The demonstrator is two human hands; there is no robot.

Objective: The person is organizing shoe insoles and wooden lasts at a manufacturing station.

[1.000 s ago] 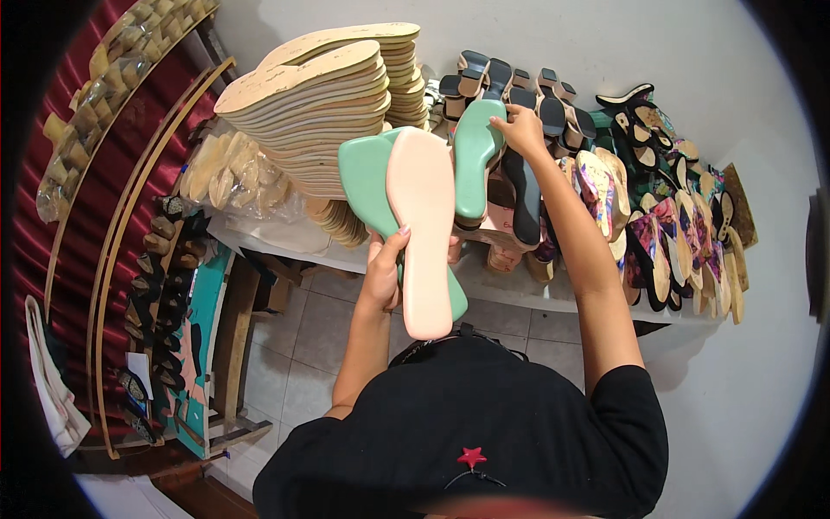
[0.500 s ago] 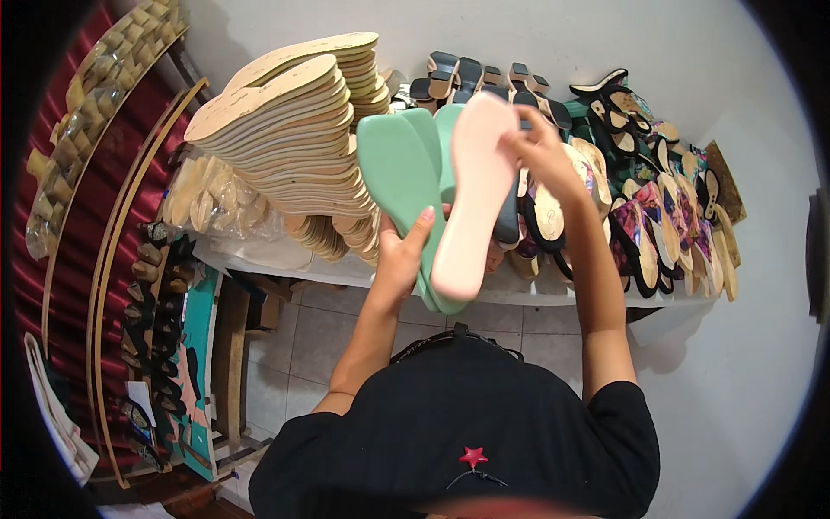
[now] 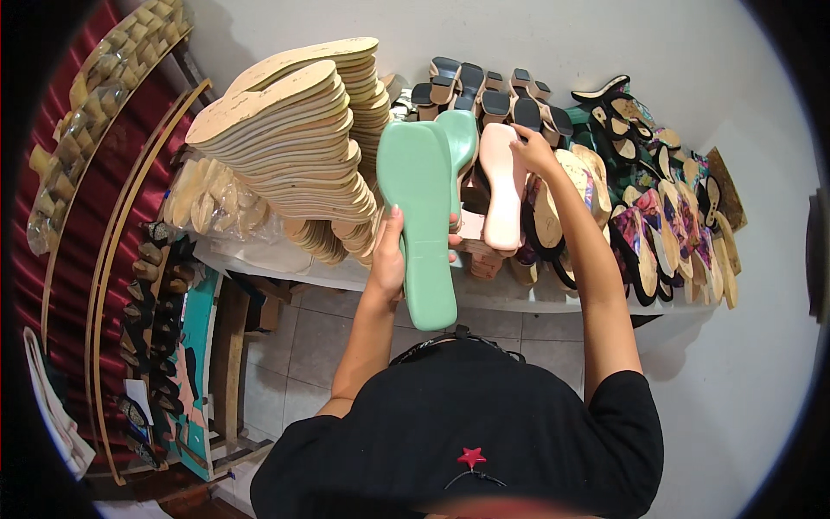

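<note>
I see left hand (image 3: 387, 259) clasping green sole (image 3: 418, 190), not yet set down; right hand (image 3: 536, 154) pinching pink sole (image 3: 503, 190); second green sole (image 3: 462, 137) already laid.

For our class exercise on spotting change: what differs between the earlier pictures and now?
The right hand let go of the far green sole and took the pink sole from the left hand, moving it forward and right. The left hand kept its near green sole; the stack stayed put.

Mint-green sole (image 3: 419, 173), broad end uppermost, pale pink sole (image 3: 501, 190) (smooth too) to its right
</note>
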